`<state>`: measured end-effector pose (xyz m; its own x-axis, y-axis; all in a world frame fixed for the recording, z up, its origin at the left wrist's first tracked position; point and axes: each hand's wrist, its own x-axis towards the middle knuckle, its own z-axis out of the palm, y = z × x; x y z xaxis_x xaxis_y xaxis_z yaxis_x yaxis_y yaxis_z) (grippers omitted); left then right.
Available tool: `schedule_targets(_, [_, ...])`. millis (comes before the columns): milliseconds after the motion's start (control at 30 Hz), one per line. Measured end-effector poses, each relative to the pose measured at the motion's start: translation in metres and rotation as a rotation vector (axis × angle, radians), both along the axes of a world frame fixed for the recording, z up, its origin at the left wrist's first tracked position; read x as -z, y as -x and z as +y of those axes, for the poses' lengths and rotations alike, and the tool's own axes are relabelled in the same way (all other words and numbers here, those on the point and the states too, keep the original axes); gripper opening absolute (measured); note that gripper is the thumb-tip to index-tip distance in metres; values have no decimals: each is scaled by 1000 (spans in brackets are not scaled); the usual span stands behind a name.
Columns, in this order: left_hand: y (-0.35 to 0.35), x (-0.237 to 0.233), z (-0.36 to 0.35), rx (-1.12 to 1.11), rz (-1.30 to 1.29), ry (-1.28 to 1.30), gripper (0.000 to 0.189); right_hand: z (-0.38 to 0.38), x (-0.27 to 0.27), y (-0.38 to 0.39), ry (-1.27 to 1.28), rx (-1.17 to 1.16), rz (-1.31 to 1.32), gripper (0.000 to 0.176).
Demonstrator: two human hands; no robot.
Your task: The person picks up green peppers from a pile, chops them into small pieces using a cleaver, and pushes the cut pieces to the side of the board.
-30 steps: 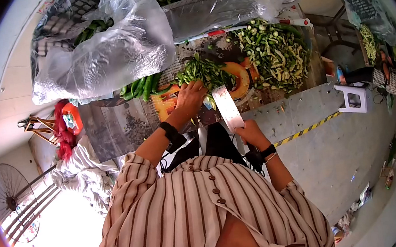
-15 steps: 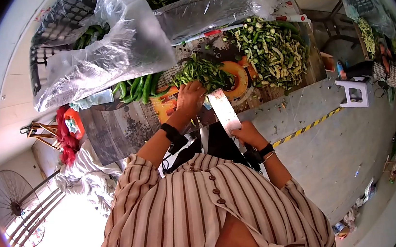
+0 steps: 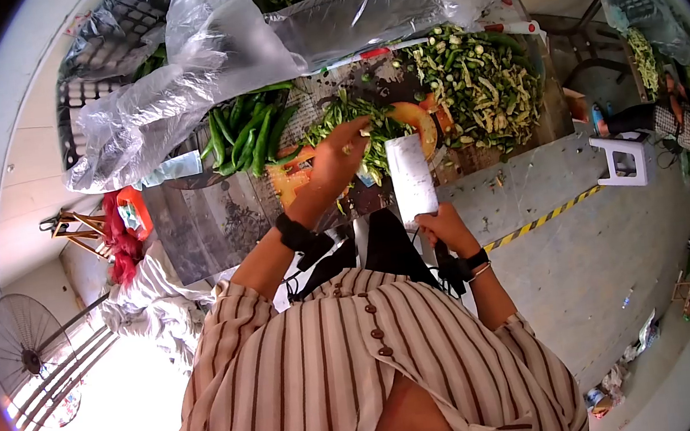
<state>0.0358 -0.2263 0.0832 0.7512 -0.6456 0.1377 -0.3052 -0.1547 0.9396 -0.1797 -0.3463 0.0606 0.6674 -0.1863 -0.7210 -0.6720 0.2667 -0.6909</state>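
Observation:
My right hand (image 3: 446, 229) grips a cleaver (image 3: 412, 175), its broad pale blade angled over the table's front edge. My left hand (image 3: 340, 156) hovers at the sliced green peppers (image 3: 381, 156), fingers bent together; a small pale bit shows near the fingertips, too small to name. Left of that pile lie several whole green peppers (image 3: 247, 137), beside the clear plastic bag (image 3: 177, 90). A larger heap of pale green chopped pieces (image 3: 480, 89) is on the right part of the patterned tabletop (image 3: 218, 221).
A plastic-lined crate (image 3: 399, 18) of cut greens stands along the back, with a dark basket (image 3: 81, 101) at left. On the right are a white stool (image 3: 621, 160) and a seated person (image 3: 674, 114). A fan (image 3: 29, 358) stands at far left.
My left hand has lifted and shifted away from me. The cleaver has moved right and points straighter forward. The plastic bag's edge has drawn back, uncovering more whole peppers.

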Motion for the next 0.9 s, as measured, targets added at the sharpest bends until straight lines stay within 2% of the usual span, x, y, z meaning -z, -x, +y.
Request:
schedule_targets(33, [5, -15, -11, 50, 60, 163, 18, -2, -1, 2, 8, 50, -18, 26])
schedule_targets(133, [3, -30, -20, 73, 20, 121, 18, -8, 5, 8, 7, 94, -6, 26])
schedule_targets(167, [0, -20, -16, 78, 17, 124, 18, -9, 3, 8, 24, 93, -17, 25])
schedule_targets(233, [-2, 26, 7, 231, -232, -225, 18, -9, 1, 12, 41, 85, -2, 25])
schedule_targets(300, [8, 43, 19, 280, -234, -315, 16, -8, 2, 16, 54, 69, 12, 25])
schedule_targets(367, [17, 46, 26, 355, -281, -419, 15, -5, 4, 21, 199, -97, 78, 26])
schedule_targets(467, [25, 66, 26, 338, -356, -456, 17, 3, -9, 18, 233, -164, 58, 28])
schedule_targets(667, [26, 63, 24, 315, -397, -441, 20, 7, 2, 22, 180, -192, 50, 36])
schedule_targets(900, [30, 67, 25, 333, -442, -479, 17, 6, 9, 22, 78, -182, 124, 31])
